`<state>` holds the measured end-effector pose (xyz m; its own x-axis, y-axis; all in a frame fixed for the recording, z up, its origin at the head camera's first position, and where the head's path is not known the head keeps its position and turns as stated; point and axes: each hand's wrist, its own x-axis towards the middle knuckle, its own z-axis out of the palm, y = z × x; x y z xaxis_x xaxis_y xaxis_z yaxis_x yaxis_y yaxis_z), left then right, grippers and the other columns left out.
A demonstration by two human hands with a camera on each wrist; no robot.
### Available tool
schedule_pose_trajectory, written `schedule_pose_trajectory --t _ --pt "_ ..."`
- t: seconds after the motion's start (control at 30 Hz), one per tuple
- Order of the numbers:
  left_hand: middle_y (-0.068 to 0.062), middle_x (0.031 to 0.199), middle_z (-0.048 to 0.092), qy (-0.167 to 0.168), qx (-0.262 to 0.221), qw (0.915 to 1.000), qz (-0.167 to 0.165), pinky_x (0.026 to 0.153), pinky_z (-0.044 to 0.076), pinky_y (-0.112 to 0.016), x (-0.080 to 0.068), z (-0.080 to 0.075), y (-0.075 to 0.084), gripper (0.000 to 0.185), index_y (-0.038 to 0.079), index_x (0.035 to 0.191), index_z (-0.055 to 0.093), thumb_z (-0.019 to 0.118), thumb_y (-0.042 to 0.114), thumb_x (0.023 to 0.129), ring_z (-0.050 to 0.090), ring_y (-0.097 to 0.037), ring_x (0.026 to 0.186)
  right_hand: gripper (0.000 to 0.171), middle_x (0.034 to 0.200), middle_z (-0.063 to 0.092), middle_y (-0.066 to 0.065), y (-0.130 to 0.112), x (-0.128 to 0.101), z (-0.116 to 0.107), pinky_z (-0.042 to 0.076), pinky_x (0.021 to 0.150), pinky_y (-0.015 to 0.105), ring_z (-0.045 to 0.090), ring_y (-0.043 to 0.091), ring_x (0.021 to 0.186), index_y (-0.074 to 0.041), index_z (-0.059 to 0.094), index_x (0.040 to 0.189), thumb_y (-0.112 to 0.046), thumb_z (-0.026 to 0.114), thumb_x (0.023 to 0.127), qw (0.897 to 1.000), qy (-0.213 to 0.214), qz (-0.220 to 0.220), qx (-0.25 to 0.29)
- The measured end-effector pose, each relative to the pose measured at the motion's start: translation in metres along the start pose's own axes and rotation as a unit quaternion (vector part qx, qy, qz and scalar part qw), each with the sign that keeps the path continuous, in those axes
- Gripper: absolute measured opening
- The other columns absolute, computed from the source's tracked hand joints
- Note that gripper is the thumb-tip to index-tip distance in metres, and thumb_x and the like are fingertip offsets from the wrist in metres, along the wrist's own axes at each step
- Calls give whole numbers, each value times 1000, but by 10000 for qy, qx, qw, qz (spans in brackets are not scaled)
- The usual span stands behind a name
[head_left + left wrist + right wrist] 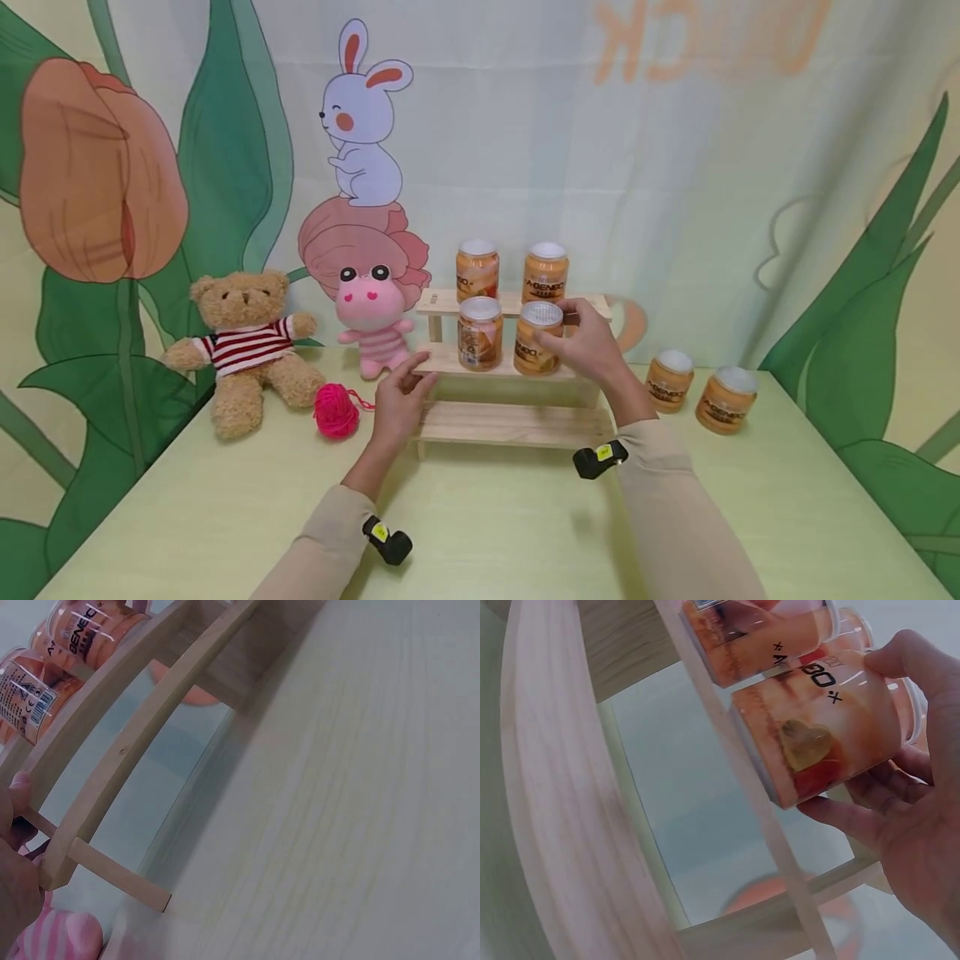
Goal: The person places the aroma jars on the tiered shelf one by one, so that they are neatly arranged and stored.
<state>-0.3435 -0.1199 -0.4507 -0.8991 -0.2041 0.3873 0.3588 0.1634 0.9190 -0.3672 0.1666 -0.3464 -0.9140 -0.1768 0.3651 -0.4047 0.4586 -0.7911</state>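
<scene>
In the head view, my right hand (588,342) grips an orange can (536,343) with a pale lid, thumb on one side and fingers on the other. This can is upright on the middle tier of a wooden step rack (517,425). Beside it on the same tier stands another orange can (480,337). Two more, a left can (477,271) and a right can (546,275), stand on the top tier. My left hand (397,404) holds the rack's left end; in the left wrist view its fingers (21,799) are partly cut off.
Right of the rack, two orange cans (670,382) (726,402) stand on the table (510,525). To the left are a teddy bear (251,350), a pink plush toy (372,321) and a ball of pink yarn (337,411). A printed curtain (675,183) hangs behind.
</scene>
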Motion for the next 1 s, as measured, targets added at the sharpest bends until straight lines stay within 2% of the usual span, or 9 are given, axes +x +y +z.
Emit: schedule_pose_trajectory --t 0.13,0.43,0.9,1.0 --pt "-15 93 73 -15 -20 10000 27 58 45 -18 1 1 0 33 7 127 68 72 10 93 63 -16 78 61 120 57 19 4 1 2 46 92 50 54 34 114 4 51 130 -28 77 85 9998 205 -33 -21" --pt "-14 92 72 -7 -19 10000 -4 59 45 -18 2 4 -2 33 8 126 69 72 10 93 62 -9 76 58 117 62 18 11 0 3 45 95 52 57 32 108 3 57 130 -31 77 87 9987 410 -269 -146" --pt "-15 96 73 -45 -32 9999 -89 58 45 -18 2 3 -1 34 10 127 69 72 11 94 63 -14 79 59 117 64 16 16 5 4 46 94 52 59 32 109 1 58 131 -35 75 88 9984 339 -313 -328" --pt "-21 97 72 -81 -42 9999 -110 59 45 -18 0 1 4 36 4 129 66 71 7 94 65 -20 82 60 117 64 14 15 3 2 46 95 53 59 31 109 -1 58 132 -38 76 88 9985 297 -321 -326"
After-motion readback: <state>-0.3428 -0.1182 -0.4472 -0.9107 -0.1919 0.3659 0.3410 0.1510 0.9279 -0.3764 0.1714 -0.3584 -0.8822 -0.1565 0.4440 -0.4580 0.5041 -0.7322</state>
